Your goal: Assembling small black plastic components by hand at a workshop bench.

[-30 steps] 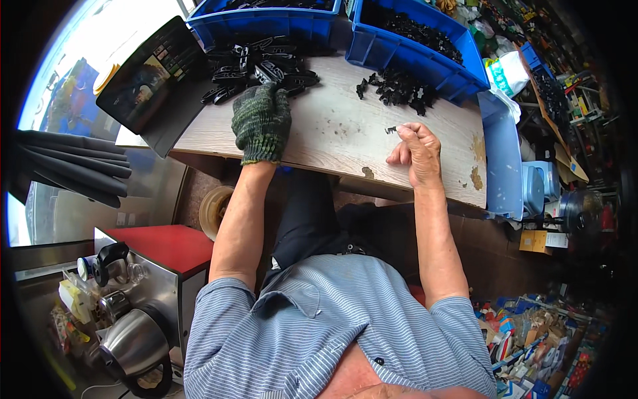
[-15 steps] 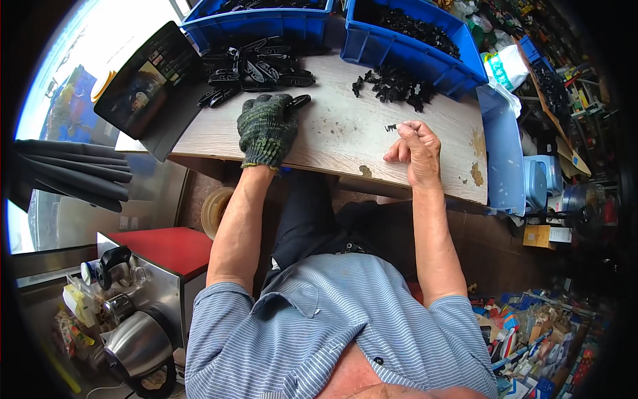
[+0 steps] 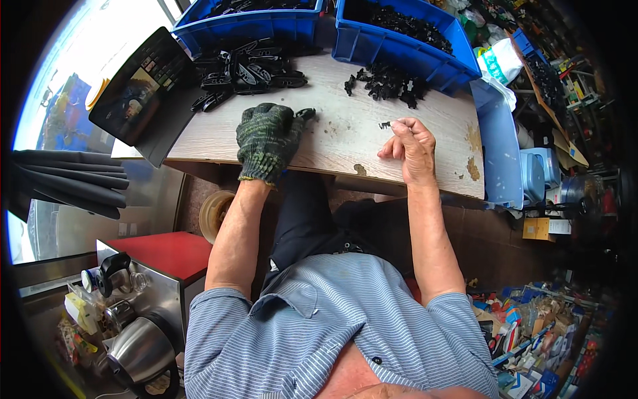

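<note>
My left hand [image 3: 267, 138], in a dark green knitted glove, is closed around a long black plastic part; one end of the black plastic part [image 3: 305, 114] sticks out beside the thumb, and the rest is hidden. To the right, my bare right hand [image 3: 413, 147] pinches a small black plastic clip [image 3: 385, 125] between thumb and forefinger, just above the tabletop. A heap of long black plastic parts [image 3: 251, 72] lies beyond my left hand. Beyond my right hand is a loose pile of small black clips [image 3: 391, 86].
Two blue bins [image 3: 407, 52] [image 3: 249, 28] of black parts stand along the table's far side. A tablet in a dark case [image 3: 141, 93] leans at the left. The worn wooden table [image 3: 339, 143] ends near my lap; a pale blue tub [image 3: 500, 146] adjoins its right edge.
The black part in my left hand has turned, so its end points more away from me and shows less. My right hand keeps its pinch on the clip. The whole view has shifted slightly.
</note>
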Available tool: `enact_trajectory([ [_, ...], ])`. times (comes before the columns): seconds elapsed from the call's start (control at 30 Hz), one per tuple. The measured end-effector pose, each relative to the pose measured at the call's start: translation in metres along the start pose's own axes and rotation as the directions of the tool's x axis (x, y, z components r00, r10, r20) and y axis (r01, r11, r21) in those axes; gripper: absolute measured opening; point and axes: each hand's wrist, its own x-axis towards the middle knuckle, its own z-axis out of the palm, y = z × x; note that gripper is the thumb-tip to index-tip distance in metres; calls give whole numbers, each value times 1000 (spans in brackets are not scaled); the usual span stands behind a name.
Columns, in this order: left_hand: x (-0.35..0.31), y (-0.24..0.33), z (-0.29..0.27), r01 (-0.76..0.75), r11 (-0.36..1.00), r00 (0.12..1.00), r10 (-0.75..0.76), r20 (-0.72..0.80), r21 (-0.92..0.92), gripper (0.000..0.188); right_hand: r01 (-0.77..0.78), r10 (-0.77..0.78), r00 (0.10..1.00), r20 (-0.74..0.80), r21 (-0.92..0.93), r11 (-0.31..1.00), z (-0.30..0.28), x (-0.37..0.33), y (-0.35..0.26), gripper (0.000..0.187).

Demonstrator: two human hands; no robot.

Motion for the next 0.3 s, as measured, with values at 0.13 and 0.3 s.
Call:
enact_trajectory([
  [0.13,-16,10,9,-161,985,973,149,-176,-61,19,-18,18,1000,-5,-6,1000,3,1,-3,16],
  [0.3,-24,37,16,-44,894,994,-4,-107,-446,22,-20,22,999,-40,51,998,6,-3,-7,21],
])
